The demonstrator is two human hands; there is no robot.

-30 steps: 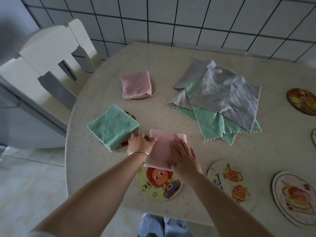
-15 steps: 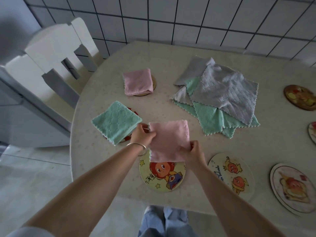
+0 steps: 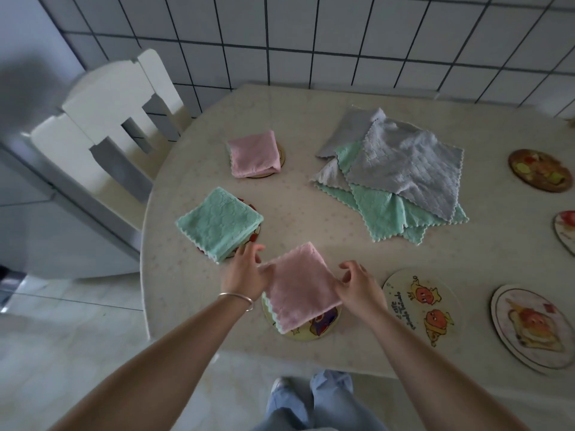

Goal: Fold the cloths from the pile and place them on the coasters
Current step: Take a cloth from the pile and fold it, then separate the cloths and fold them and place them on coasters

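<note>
Both the left hand [image 3: 245, 275] and right hand [image 3: 357, 286] pinch the folded pink fleece cloth [image 3: 300, 286] by opposite edges above the round yellow cartoon coaster [image 3: 317, 329], where an uneven release could let its layers slide open.

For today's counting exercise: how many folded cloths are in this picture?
3. A folded pink cloth lies on the far coaster, a folded green cloth on the coaster nearer the chair, and another folded pink cloth is held over the near coaster. The pile could hide more.

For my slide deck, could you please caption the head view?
Both hands lower a folded pink cloth onto a cartoon coaster.
</note>
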